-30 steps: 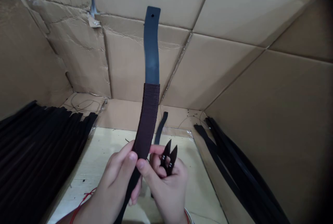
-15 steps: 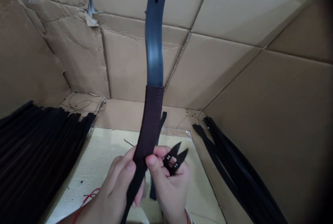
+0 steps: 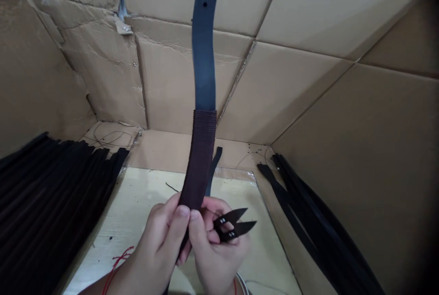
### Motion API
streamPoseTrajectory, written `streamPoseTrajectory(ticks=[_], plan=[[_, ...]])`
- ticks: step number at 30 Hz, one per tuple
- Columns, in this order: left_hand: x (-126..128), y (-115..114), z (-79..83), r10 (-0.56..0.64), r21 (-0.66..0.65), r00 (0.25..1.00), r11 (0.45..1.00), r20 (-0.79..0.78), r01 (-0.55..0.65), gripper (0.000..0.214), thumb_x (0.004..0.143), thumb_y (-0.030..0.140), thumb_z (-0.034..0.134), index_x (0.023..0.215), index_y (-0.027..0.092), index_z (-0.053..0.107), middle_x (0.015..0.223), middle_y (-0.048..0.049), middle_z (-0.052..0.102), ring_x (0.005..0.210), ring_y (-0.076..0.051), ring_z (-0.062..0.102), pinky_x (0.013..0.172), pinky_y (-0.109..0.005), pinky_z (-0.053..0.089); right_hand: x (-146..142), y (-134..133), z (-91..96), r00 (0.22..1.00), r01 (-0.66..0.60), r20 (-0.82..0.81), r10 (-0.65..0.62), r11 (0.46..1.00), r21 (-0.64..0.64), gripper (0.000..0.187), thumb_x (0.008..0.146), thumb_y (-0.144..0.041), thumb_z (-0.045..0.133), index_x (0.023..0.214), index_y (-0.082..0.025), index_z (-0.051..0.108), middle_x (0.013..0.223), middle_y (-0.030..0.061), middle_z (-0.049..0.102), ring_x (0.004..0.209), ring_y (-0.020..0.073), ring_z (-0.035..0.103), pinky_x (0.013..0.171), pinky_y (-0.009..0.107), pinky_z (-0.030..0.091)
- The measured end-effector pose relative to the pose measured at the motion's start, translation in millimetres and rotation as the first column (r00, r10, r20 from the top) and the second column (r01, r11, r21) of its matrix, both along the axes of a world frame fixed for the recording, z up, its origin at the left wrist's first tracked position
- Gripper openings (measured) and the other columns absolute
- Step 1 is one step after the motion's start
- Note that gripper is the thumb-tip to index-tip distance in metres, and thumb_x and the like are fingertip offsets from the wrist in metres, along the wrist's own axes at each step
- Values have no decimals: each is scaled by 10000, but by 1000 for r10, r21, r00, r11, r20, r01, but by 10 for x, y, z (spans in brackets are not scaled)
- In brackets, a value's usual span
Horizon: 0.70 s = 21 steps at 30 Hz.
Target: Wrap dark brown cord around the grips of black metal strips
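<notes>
Held upright before me is a dark strap (image 3: 203,71), its smooth bare end on top with one small hole. Lower down, a dark brown ribbed cord wrapping (image 3: 200,158) covers it. My left hand (image 3: 164,231) is closed on the strap at the wrapping's lower part, thumb pressed on its face. My right hand (image 3: 219,249) pinches the same spot, its thumb beside the left one. Black thread snips (image 3: 235,224) also sit in the right hand, blades apart and pointing right. The strap's lower part is mostly hidden behind my hands.
Many dark straps (image 3: 51,203) lie side by side at the left; several more (image 3: 308,222) lie at the right. Another dark strip (image 3: 214,171) lies behind the held strap on the pale board (image 3: 133,199). Cardboard walls (image 3: 302,93) enclose the space. Loose thread (image 3: 113,138) lies at the back left.
My left thumb has moved up and inward, so both thumbs now lie side by side on the strap. The snips have tilted further right and lower. The strap's top has dropped slightly.
</notes>
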<state>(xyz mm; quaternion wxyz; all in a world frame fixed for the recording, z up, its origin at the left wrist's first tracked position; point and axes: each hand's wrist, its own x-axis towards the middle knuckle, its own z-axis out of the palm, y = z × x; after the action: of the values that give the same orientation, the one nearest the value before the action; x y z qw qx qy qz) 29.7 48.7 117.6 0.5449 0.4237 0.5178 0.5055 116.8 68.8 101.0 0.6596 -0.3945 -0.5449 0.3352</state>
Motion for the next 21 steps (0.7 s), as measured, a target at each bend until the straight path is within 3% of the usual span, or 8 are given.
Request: streamPoseTrajectory(ticks=[2,4,7,9,11,15,18,21], plan=[[3,3,-65,86,-52,996,995,18,-85,487,885,582,509,1079,157,648,716,-16,606,500,-93,493,482,-187,446,3,4,-12,998,-56,-32,55,997,-45,52,887,-153,573,915,-197,576,524,-113,333,281,39,410,274,126,415],[-39,22,-134,88,-51,995,995,51,-85,508,867,575,540,1134,152,627,790,-45,647,533,-108,526,496,-202,457,45,13,21,992,-129,-19,128,988,-90,28,901,-205,575,928,-198,573,543,-103,321,318,42,420,302,124,415],[-143,62,-154,-30,42,986,999,164,23,586,898,617,422,1141,125,626,651,-45,617,523,-136,513,494,-230,431,147,15,91,972,-211,82,219,973,-98,291,927,-350,542,1190,-225,541,631,-62,423,462,71,500,444,170,501],[-192,87,-100,-90,89,965,994,246,70,631,926,618,317,1122,106,628,519,-19,533,483,-138,467,486,-237,394,194,4,121,954,-246,167,250,968,-45,347,973,-356,439,1301,-243,450,697,-29,528,555,95,564,553,213,543],[-208,110,-25,-80,72,945,996,318,60,622,930,599,312,1110,96,629,479,-3,491,455,-127,427,467,-230,357,196,-11,132,931,-292,229,285,956,-4,265,989,-233,390,1251,-238,423,703,-19,598,579,102,609,587,221,543],[-195,134,55,19,-2,920,1000,390,-19,576,879,578,452,1151,98,619,527,-4,535,450,-113,420,455,-217,366,102,-27,119,935,-275,237,265,961,7,185,919,-85,485,1036,-219,435,641,-32,619,530,106,633,536,197,525],[-205,124,25,59,-34,921,998,385,-50,594,857,583,503,1205,115,610,767,-62,668,502,-112,475,478,-225,419,39,-25,102,958,-236,163,234,972,-11,168,910,-94,510,958,-221,411,593,-49,587,466,98,603,468,173,500],[-227,113,-24,38,-48,936,999,349,-23,597,876,582,485,1246,129,606,964,-98,688,604,-136,553,516,-231,462,21,-23,90,970,-210,121,212,977,-27,192,910,-108,523,901,-229,374,564,-69,551,407,83,564,410,147,462]])
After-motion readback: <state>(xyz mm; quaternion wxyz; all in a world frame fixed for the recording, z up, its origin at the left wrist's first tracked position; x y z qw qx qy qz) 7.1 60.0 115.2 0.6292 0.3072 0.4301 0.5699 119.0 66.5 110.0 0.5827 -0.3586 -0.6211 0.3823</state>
